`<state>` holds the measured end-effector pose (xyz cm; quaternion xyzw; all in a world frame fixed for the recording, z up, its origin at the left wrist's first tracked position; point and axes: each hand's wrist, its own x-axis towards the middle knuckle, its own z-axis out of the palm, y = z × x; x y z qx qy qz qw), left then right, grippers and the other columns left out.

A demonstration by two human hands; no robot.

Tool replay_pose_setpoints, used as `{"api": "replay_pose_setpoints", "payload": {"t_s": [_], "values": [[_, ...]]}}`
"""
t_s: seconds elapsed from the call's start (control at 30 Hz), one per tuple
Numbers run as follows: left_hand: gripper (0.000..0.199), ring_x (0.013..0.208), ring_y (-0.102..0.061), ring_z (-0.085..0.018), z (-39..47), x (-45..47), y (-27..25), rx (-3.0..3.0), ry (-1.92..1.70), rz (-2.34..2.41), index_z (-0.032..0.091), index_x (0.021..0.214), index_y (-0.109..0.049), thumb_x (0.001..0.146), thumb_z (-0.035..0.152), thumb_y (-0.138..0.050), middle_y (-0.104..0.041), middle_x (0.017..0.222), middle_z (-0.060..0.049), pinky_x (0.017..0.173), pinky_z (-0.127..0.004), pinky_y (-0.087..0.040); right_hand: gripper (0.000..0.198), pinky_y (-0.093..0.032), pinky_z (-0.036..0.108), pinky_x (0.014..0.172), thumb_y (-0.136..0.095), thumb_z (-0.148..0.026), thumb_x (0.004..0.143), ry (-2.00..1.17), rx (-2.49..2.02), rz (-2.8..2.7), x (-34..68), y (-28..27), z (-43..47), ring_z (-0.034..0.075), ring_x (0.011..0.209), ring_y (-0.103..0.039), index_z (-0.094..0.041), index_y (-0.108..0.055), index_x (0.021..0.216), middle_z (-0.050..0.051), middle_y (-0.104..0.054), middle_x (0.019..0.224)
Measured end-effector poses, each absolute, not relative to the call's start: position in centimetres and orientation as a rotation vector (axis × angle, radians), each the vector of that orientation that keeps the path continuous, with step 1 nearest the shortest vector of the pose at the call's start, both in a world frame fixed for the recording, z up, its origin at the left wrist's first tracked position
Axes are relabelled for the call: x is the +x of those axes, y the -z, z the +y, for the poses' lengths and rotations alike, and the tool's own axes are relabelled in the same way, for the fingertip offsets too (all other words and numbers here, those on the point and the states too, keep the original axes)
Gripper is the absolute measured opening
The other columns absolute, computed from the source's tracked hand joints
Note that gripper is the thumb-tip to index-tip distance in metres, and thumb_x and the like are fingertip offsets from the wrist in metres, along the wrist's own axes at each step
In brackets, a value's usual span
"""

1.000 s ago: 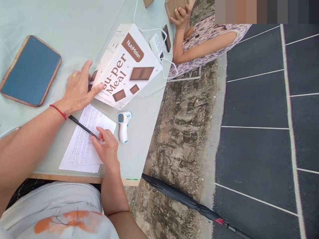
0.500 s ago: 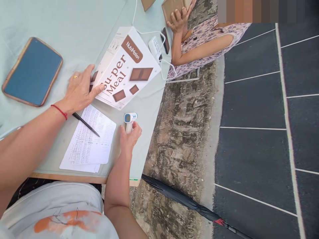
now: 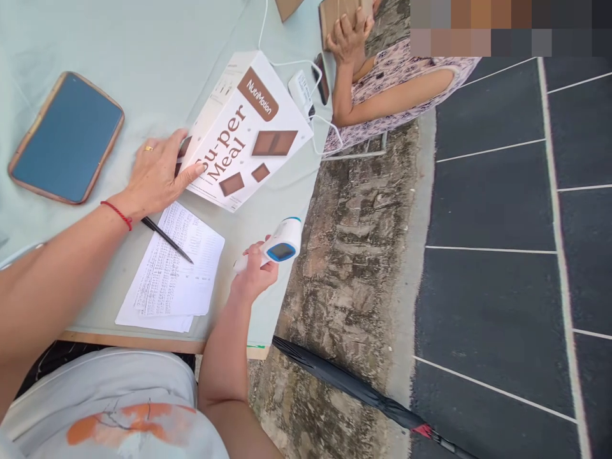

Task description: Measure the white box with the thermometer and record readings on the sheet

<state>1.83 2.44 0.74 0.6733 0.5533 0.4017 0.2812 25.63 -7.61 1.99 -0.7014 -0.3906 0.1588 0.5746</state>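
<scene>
A white and brown carton (image 3: 248,134) labelled "NutriMotion Su-per Meal" stands tilted in view on the table. My left hand (image 3: 160,169) grips its near left edge, the thumb on the printed front and the fingers along the side. In my right hand (image 3: 255,274) is a white infrared thermometer (image 3: 283,245) with a blue-rimmed screen, its handle wrapped by my fingers and its head toward the right table edge. Between my forearms lie handwritten paper sheets (image 3: 191,280) with a black pen (image 3: 167,240) across them.
A tablet (image 3: 67,137) in a brown case lies at the left. Beyond the carton are a white charger (image 3: 300,92) with cables and a phone (image 3: 322,80). Another person's hand (image 3: 349,38) rests on a brown box (image 3: 329,16). A folded black umbrella (image 3: 344,382) leans near the table corner.
My right hand has turned the thermometer, its head swinging to the right and its screen now facing me. My left hand stays on the carton. The other person's hand has shifted on the brown box.
</scene>
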Motion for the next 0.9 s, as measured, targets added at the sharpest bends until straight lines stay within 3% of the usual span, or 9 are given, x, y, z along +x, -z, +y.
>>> {"api": "replay_pose_setpoints", "payload": {"t_s": [0.23,0.4,0.57,0.9], "values": [[0.096,0.124,-0.054,-0.042,2.5,1.8,-0.4,1.847,-1.073,1.469,0.018,0.145,-0.048,0.091,0.091,-0.018,-0.064,0.123,-0.017,0.111,-0.063,-0.034,0.036,-0.050,0.031,0.068,-0.074,-0.046,0.070,-0.753,-1.443,-1.117,21.6,-3.3,-8.1,0.016,0.070,-0.055,-0.016,-0.065,0.089,0.003,-0.061,0.079],[0.092,0.126,-0.053,-0.041,2.3,1.7,-0.5,1.870,-1.081,1.448,0.020,0.145,-0.046,0.093,0.090,-0.018,-0.065,0.124,-0.015,0.111,-0.063,-0.033,0.040,-0.048,0.029,0.067,-0.072,-0.052,0.074,-0.855,-1.472,-1.139,21.0,-3.5,-7.1,0.014,0.069,-0.053,-0.015,-0.066,0.089,0.003,-0.060,0.079],[0.092,0.120,-0.058,-0.039,2.2,1.4,-1.0,1.926,-1.067,1.348,0.020,0.147,-0.044,0.092,0.090,-0.023,-0.065,0.126,-0.016,0.111,-0.061,-0.033,0.045,-0.044,0.025,0.063,-0.074,-0.050,0.075,-1.079,-1.421,-1.054,20.3,-3.5,-5.8,0.012,0.066,-0.049,-0.015,-0.067,0.101,0.000,-0.057,0.077],[0.087,0.121,-0.057,-0.041,2.3,1.6,-0.9,1.944,-1.077,1.287,0.024,0.150,-0.042,0.093,0.088,-0.024,-0.063,0.131,-0.017,0.112,-0.063,-0.032,0.060,-0.045,0.026,0.063,-0.070,-0.060,0.075,-1.077,-1.515,-1.040,20.0,-2.1,-6.0,0.013,0.067,-0.050,-0.014,-0.067,0.113,0.002,-0.056,0.079]]}}
